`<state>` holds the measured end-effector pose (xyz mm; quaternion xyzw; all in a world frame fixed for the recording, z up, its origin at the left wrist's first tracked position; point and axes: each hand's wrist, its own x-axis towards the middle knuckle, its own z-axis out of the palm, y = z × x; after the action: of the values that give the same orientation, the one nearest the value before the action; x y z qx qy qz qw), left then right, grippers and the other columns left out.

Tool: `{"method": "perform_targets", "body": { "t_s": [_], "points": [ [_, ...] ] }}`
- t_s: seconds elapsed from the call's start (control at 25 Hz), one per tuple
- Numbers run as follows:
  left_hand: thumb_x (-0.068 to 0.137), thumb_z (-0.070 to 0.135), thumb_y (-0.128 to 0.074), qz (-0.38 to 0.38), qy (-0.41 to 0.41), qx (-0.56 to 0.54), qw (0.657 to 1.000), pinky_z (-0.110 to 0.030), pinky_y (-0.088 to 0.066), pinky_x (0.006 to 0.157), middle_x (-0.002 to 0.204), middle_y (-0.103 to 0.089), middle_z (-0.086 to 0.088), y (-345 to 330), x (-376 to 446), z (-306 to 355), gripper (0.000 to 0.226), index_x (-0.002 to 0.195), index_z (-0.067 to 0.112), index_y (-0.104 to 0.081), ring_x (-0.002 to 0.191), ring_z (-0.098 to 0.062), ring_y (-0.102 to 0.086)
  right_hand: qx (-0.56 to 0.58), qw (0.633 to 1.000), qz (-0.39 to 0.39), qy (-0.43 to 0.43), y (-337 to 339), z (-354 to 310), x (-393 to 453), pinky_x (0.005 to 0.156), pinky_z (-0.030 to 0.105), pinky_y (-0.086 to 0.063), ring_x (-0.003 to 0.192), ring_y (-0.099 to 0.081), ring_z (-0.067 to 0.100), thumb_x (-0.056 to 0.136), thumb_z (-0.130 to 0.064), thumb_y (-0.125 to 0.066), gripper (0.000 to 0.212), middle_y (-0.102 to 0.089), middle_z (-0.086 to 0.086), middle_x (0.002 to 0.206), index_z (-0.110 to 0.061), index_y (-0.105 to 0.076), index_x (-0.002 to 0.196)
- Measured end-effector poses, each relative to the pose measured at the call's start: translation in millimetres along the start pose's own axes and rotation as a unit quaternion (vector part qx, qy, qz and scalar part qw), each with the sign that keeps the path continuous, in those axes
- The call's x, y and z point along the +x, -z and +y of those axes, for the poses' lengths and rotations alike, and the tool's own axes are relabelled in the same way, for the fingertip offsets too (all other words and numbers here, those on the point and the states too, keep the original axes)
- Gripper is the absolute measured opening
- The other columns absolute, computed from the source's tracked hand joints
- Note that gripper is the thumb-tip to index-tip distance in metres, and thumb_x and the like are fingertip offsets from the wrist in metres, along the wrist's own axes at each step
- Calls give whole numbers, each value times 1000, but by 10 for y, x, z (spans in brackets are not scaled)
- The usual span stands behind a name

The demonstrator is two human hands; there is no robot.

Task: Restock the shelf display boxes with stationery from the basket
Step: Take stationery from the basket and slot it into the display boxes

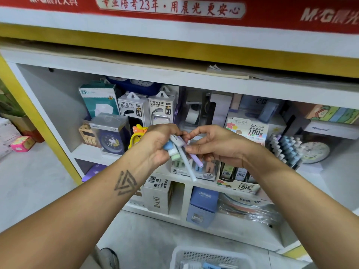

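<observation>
We read "POWER BANK" on two white hanging boxes (148, 108) at the back of the white shelf (174, 78), "CRUHRE" on a blue carton (204, 200) below, and "0.7 HB 100" on a lead display box (240, 183). Our left grip (159, 146) is clamped on a bunch of pastel pens (174, 148); our right grip (213, 146) pinches a lilac pen (196, 159), long axis slanting down-right. The white plastic basket (211, 257) below holds more stationery.
</observation>
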<state>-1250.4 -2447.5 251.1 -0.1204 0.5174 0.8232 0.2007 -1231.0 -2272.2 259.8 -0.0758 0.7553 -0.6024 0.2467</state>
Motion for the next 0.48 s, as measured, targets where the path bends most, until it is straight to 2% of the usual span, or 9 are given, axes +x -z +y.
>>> {"method": "perform_targets", "body": {
  "t_s": [0.12, 0.2, 0.36, 0.44, 0.48],
  "points": [
    [90, -16, -46, -11, -8, -28, 1000, -36, -59, 53, 79, -68, -22, -75, 0, -56, 21, 98, 2, -53, 65, -26, -71, -11, 999, 31, 1, 61, -19, -63, 52, 23, -53, 67, -71, 23, 82, 2, -77, 46, -75, 22, 88, 4, -56, 122],
    [86, -19, -49, -19, -9, -44, 999, -41, -61, 56, 85, -72, -25, -108, 25, -77, 36, 115, 2, -50, 77, -31, -74, -37, 999, 37, 12, 81, -24, -112, 55, 25, -55, 67, -74, 25, 83, 6, -75, 41, -75, 20, 85, 4, -59, 120],
    [86, -18, -48, -45, -6, -57, 997, -49, -60, 67, 102, -70, -26, -186, 66, -86, 36, 118, -1, -50, 95, -35, -72, -15, 997, 68, 15, 116, -21, -192, 66, 34, -57, 71, -74, 31, 83, 7, -74, 40, -75, 23, 89, 1, -59, 119],
    [86, -18, -47, -55, -10, -56, 997, -53, -59, 74, 108, -69, -25, -245, 73, -104, 44, 127, -2, -47, 102, -36, -70, 3, 996, 87, 12, 159, -21, -236, 73, 40, -59, 74, -75, 35, 83, 9, -73, 44, -74, 26, 94, 0, -56, 123],
    [85, -18, -46, -58, -11, -55, 997, -53, -59, 72, 109, -69, -25, -275, 81, -119, 49, 131, -2, -44, 101, -37, -71, 7, 996, 90, 13, 182, -22, -265, 74, 42, -59, 75, -75, 35, 83, 9, -72, 50, -74, 26, 96, -2, -53, 128]
  ]
}}
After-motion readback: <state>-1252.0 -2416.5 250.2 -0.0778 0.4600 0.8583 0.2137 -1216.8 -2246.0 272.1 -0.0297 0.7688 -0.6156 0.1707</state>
